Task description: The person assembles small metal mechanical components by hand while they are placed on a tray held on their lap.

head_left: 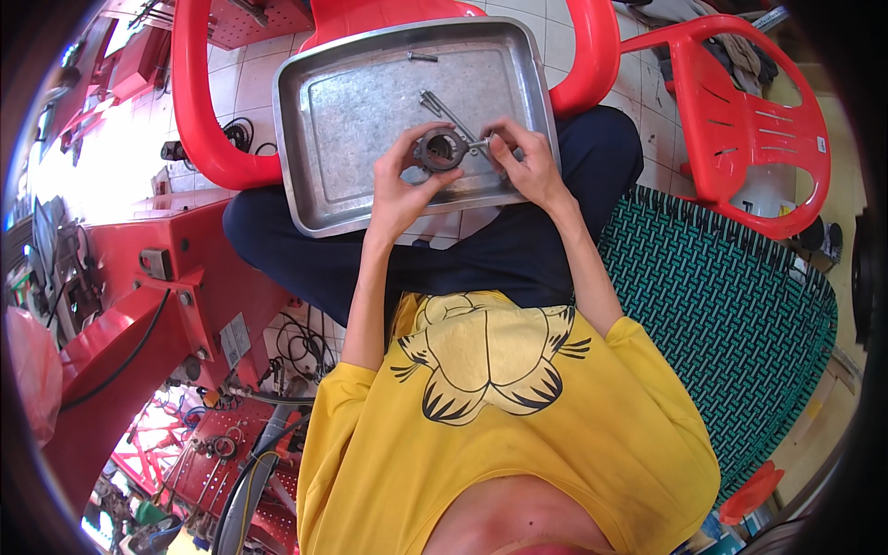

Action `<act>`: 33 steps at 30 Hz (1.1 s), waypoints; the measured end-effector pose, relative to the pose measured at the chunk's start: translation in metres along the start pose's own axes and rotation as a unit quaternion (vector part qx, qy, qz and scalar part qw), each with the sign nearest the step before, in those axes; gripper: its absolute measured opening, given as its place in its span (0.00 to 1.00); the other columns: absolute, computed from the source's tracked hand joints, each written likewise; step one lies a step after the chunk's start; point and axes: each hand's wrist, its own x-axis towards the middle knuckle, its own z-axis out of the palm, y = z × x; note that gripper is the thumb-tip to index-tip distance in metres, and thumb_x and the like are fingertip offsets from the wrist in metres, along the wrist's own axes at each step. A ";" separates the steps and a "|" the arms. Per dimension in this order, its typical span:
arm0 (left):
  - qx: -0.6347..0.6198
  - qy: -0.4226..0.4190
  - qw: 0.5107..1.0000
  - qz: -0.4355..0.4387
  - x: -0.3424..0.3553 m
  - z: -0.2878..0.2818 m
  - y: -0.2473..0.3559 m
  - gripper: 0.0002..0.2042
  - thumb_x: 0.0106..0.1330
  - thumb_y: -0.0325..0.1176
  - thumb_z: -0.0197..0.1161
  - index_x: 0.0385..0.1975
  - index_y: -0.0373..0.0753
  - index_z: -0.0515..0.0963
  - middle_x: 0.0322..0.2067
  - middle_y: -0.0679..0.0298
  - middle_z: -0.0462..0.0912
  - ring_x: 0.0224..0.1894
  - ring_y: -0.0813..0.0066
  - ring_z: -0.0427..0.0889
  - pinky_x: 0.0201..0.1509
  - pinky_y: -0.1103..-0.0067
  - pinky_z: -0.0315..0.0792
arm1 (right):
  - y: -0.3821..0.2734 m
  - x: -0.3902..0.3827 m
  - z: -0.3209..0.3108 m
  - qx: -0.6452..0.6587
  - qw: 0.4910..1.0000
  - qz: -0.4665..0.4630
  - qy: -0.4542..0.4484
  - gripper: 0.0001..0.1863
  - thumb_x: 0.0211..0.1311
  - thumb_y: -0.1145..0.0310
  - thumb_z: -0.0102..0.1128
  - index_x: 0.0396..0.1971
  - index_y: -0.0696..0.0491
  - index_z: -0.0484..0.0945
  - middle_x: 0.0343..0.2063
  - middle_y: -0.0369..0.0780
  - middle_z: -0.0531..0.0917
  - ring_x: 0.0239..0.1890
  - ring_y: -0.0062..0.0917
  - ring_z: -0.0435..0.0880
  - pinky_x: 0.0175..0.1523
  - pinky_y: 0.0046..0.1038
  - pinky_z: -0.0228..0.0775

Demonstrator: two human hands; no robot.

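Observation:
My left hand (398,191) is closed around a dark, round metal ring part (422,153) with a wide hole through its middle, held above the tray. At the ring's right side, my right hand (534,170) pinches a small metal bolt (478,144) that points toward the ring. Whether its tip sits in the ring or only touches it, I cannot tell. Both hands are over the near right part of a shallow metal tray (347,116). Beyond them in the tray lie several long bolts (431,102), and a short bolt (423,56) rests near the far wall.
The tray spans my lap and a red plastic chair (585,55). Another red chair (754,129) stands at the right, beside a green and black woven seat (721,305). On the left is a red metal machine frame (176,268); cables (301,342) lie on the floor below.

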 end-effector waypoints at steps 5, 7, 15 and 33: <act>0.028 0.020 0.999 0.002 0.000 0.000 0.001 0.31 0.55 0.23 0.80 0.62 0.38 0.80 0.59 0.60 0.85 0.61 0.70 0.81 0.67 0.70 0.76 | -0.003 0.000 0.001 -0.054 0.998 -0.031 0.002 0.15 0.74 0.58 0.66 0.50 0.53 0.81 0.27 0.40 0.87 0.27 0.25 0.85 0.34 0.27 0.71; 0.114 0.025 0.992 0.048 0.001 -0.002 0.001 0.31 0.53 0.24 0.82 0.60 0.40 0.82 0.58 0.61 0.86 0.61 0.69 0.79 0.68 0.70 0.73 | 0.000 0.000 0.000 -0.058 0.998 -0.015 -0.004 0.15 0.74 0.59 0.67 0.51 0.52 0.81 0.28 0.40 0.87 0.28 0.26 0.85 0.34 0.28 0.71; 0.128 0.066 0.986 0.087 0.002 -0.003 0.000 0.29 0.52 0.28 0.84 0.57 0.38 0.83 0.55 0.61 0.87 0.59 0.69 0.81 0.68 0.71 0.71 | 0.002 0.000 0.001 -0.087 0.995 -0.052 -0.011 0.15 0.68 0.62 0.73 0.50 0.51 0.83 0.29 0.39 0.88 0.29 0.27 0.85 0.36 0.28 0.72; 0.083 0.055 0.994 0.040 0.000 0.000 -0.004 0.28 0.52 0.30 0.85 0.55 0.37 0.84 0.51 0.61 0.89 0.54 0.72 0.86 0.64 0.73 0.75 | -0.006 -0.003 0.004 -0.028 0.999 -0.035 0.028 0.15 0.68 0.63 0.74 0.49 0.51 0.81 0.26 0.37 0.86 0.27 0.24 0.83 0.34 0.28 0.72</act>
